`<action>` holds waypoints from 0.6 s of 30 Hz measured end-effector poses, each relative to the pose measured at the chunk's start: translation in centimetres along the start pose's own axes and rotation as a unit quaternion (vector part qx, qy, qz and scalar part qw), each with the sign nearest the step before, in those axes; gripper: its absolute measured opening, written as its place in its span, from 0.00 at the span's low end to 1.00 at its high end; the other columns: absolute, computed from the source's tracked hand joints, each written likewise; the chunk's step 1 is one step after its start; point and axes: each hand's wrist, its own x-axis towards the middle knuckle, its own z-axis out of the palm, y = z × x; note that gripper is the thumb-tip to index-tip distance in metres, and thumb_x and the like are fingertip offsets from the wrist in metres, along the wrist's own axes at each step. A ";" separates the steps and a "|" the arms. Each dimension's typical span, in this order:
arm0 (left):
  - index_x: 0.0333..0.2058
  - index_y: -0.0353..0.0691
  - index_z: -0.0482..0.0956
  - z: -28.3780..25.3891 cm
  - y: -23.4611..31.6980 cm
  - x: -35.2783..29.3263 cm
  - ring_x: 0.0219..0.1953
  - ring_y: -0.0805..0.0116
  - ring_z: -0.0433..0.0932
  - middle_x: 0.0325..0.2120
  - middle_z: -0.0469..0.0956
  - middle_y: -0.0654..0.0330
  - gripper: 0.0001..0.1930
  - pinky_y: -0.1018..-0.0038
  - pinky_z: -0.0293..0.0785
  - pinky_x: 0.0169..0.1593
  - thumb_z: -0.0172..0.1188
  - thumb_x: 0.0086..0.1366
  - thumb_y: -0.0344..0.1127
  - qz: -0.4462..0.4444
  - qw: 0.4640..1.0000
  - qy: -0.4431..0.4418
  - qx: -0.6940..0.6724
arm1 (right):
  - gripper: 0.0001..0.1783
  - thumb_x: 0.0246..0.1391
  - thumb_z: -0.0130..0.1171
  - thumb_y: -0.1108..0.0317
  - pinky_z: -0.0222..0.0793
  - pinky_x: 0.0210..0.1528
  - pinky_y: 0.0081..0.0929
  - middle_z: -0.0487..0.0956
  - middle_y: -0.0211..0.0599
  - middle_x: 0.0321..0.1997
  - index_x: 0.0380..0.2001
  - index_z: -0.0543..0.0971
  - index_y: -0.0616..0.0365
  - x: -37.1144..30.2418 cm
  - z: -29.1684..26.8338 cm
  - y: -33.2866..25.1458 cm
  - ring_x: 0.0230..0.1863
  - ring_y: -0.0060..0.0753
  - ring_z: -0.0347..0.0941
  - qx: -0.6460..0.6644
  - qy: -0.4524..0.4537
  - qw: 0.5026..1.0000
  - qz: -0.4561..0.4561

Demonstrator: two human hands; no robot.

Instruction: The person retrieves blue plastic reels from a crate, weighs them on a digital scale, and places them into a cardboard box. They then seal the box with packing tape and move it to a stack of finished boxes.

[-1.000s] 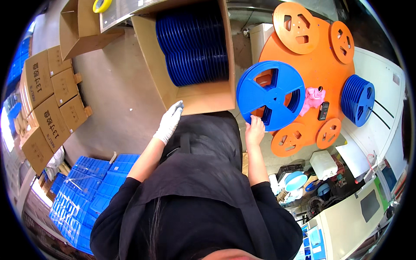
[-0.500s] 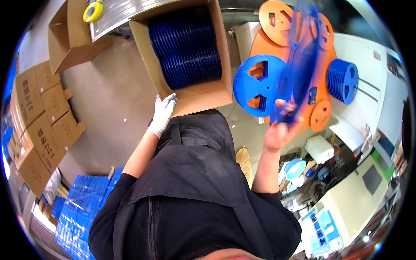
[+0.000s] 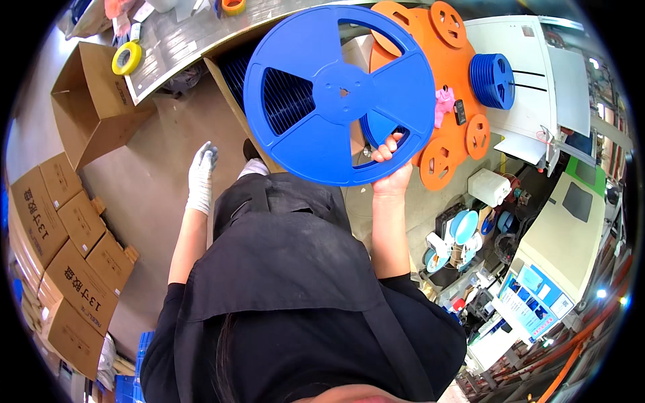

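A large flat blue reel (image 3: pixel 321 87) with cut-out windows is held up in front of me. My right hand (image 3: pixel 392 161), bare, grips its lower right part, the fingers hooked through a window. Behind the reel stands an open cardboard box (image 3: pixel 225 91), mostly hidden, with dark blue reels (image 3: pixel 236 70) packed upright inside; some also show through a window of the held reel. My left hand (image 3: pixel 201 176), in a white glove, is off to the left of the box. It touches nothing, and its fingers are stretched out.
An orange plate with round discs (image 3: pixel 453 67) stands at the right, a pink cloth (image 3: pixel 443 106) on it. Beside it, more blue reels (image 3: pixel 494 80) sit on rods. Cardboard boxes (image 3: pixel 80 289) are stacked at left, near an open box (image 3: pixel 94 107). Yellow tape (image 3: pixel 126 58) lies on a table (image 3: pixel 181 47).
My right hand has brought the reel left from the orange plate, across the box, turning its flat face into view. My left hand has let go of the box edge and moved left.
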 end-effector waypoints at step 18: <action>0.67 0.40 0.50 18.2 12.9 -2.8 0.55 0.59 0.70 0.56 0.68 0.48 0.45 0.66 0.62 0.62 0.64 0.56 0.48 0.076 0.936 -0.336 -0.069 | 0.46 0.58 0.40 0.31 0.55 0.66 0.42 0.67 0.46 0.60 0.60 0.65 0.64 -5.2 12.6 8.3 0.65 0.44 0.62 -0.372 -0.242 0.875 -0.193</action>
